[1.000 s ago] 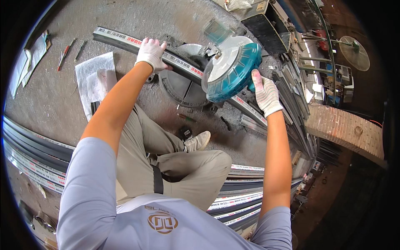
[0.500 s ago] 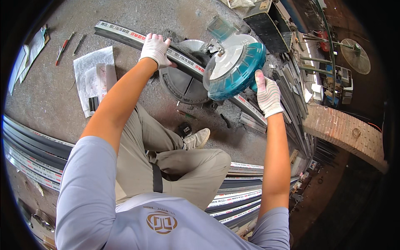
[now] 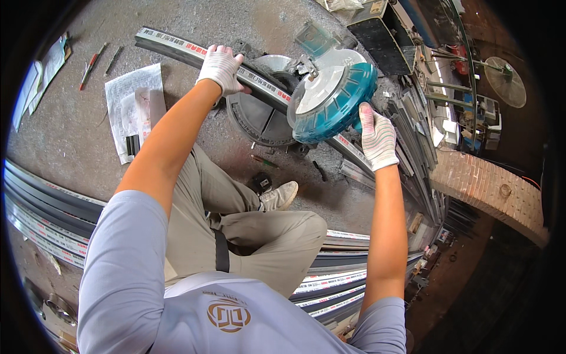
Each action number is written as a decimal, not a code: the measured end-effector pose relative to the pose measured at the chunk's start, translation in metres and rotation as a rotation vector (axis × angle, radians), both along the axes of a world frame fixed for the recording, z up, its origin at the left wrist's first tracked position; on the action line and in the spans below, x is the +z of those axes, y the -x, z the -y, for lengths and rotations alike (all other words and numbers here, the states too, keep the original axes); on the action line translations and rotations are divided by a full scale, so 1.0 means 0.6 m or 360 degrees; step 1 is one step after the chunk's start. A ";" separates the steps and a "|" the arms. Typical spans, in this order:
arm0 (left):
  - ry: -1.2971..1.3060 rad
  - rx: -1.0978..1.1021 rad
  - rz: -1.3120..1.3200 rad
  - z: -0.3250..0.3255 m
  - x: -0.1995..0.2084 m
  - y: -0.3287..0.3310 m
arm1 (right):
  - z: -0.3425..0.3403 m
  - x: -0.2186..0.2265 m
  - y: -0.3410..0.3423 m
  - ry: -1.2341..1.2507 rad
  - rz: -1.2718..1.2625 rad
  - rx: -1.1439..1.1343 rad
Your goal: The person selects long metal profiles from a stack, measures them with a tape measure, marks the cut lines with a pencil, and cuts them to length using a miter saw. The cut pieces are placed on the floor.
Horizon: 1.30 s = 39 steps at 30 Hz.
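My left hand (image 3: 221, 69), in a white knit glove, is closed over a long dark metal profile (image 3: 177, 48) with a printed white strip along its top. The profile lies across the round grey base (image 3: 259, 121) of a miter saw and runs under its blade guard. My right hand (image 3: 378, 137), in a striped glove, is wrapped around the handle of the miter saw (image 3: 336, 109), on the near right side of its teal housing. The saw head is down over the profile. The guard hides where the blade meets the metal, and most of the handle is inside my right hand.
Stacked profiles lie on the floor at the left (image 3: 50, 212) and under my right arm. More metal lengths (image 3: 413, 130) lie right of the saw. Papers (image 3: 134, 109), a red pen (image 3: 88, 71) and a tape measure (image 3: 261, 183) rest on the gritty floor. A brick pillar (image 3: 483, 192) stands right.
My right forearm has shifted slightly left. Both hands keep their grip, and the saw head and profile stay almost in the same place.
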<state>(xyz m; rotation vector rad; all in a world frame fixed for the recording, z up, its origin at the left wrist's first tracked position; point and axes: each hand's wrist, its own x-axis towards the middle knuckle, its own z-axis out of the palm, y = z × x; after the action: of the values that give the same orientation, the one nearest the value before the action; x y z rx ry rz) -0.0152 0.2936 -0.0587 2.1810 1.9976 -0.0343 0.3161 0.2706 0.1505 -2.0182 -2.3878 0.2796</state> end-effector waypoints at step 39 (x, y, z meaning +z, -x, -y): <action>0.0169 0.0026 -0.0028 0.002 0.030 -0.007 | -0.021 0.020 0.006 0.0011 0.0137 -0.0102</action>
<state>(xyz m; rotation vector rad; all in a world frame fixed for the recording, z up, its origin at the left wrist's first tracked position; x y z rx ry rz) -0.0113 0.2925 -0.0408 2.1060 1.9750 -0.1546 0.3126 0.2835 0.1624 -2.1477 -2.3676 0.2040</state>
